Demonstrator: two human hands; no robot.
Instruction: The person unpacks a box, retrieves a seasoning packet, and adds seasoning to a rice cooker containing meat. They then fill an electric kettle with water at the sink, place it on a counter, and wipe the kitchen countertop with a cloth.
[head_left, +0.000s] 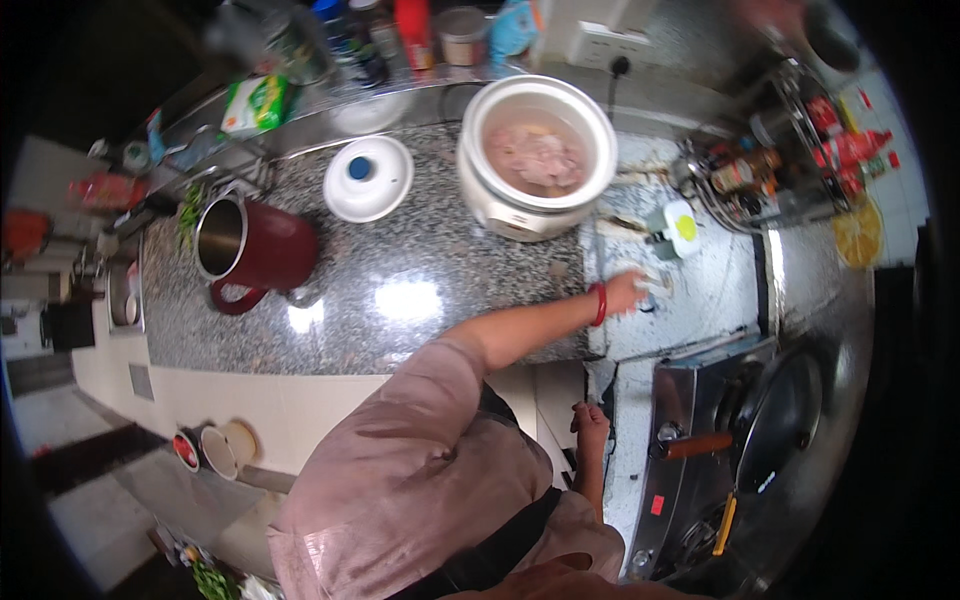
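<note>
My left hand (626, 293), with a red bracelet at the wrist, reaches over the pale worktop beside the granite counter. Its fingers are blurred against a whitish patch, perhaps a cloth; whether they grip it is unclear. My right hand (592, 417) is curled near the counter's edge, with nothing visible in it. Above my left hand stands a white electric stew pot (517, 214), uncovered, holding raw-looking pale meat in liquid. Its probable white lid (384, 196), with a blue knob, lies on the granite. Just beyond my left fingers is a small white and green container (672, 231).
A dark red kettle or jug (285, 247) stands open-topped at the left. On the right, a black wok (784, 412) with a wooden handle sits on a gas stove (675, 397). Bottles stand in a metal rack (806, 206). A shelf of jars (461, 37) runs behind.
</note>
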